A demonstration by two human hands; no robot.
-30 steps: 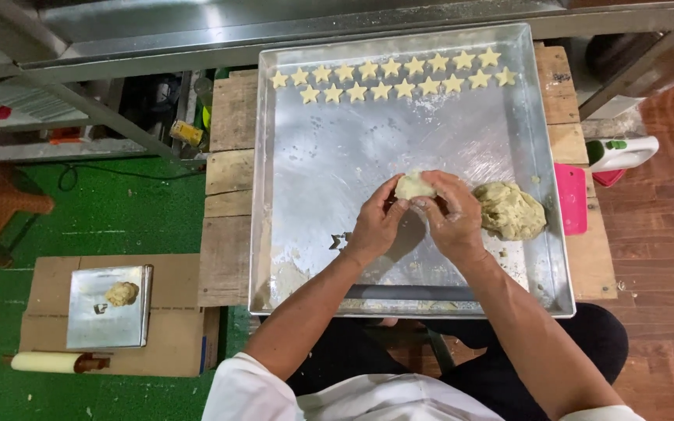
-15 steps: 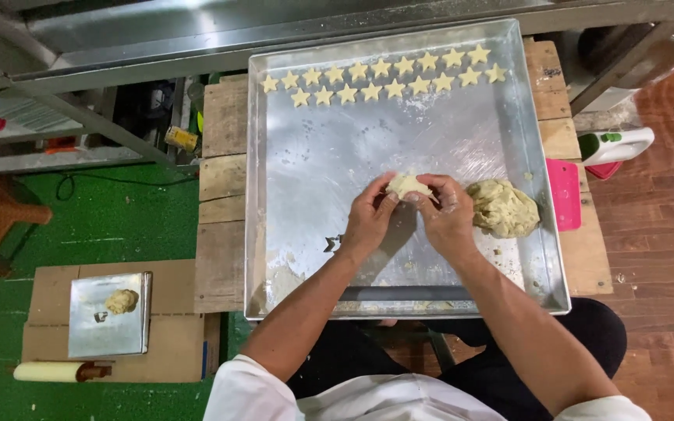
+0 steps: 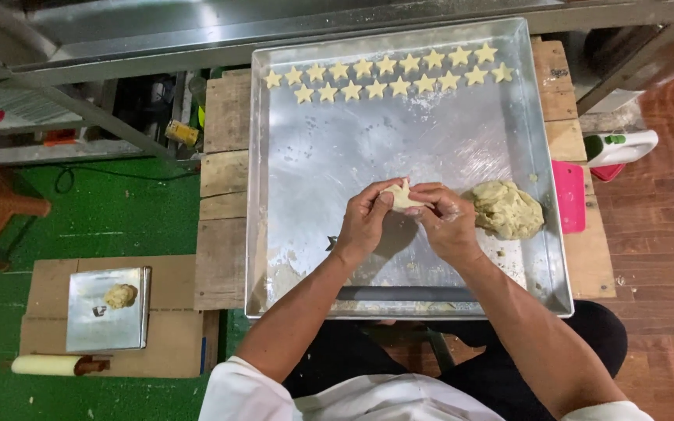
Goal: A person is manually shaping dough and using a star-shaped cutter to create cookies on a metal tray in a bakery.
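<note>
My left hand (image 3: 365,220) and my right hand (image 3: 445,221) meet over the middle of a large metal baking tray (image 3: 306,168), both pinching one small pale piece of dough (image 3: 401,195). A bigger lump of dough (image 3: 506,209) lies on the tray just right of my right hand. Two rows of star-shaped dough pieces (image 3: 388,76) line the tray's far edge. A small dark star cutter (image 3: 331,243) rests on the tray near my left wrist.
The tray sits on a wooden pallet table (image 3: 224,195). A pink object (image 3: 568,196) and a white bottle (image 3: 622,146) are to the right. On the green floor at left, a cardboard sheet holds a small tray with dough (image 3: 111,307) and a rolling pin (image 3: 52,365).
Both hands stay together on the small dough piece, working it between the fingers. The view has shifted slightly; the tray and lump have not moved.
</note>
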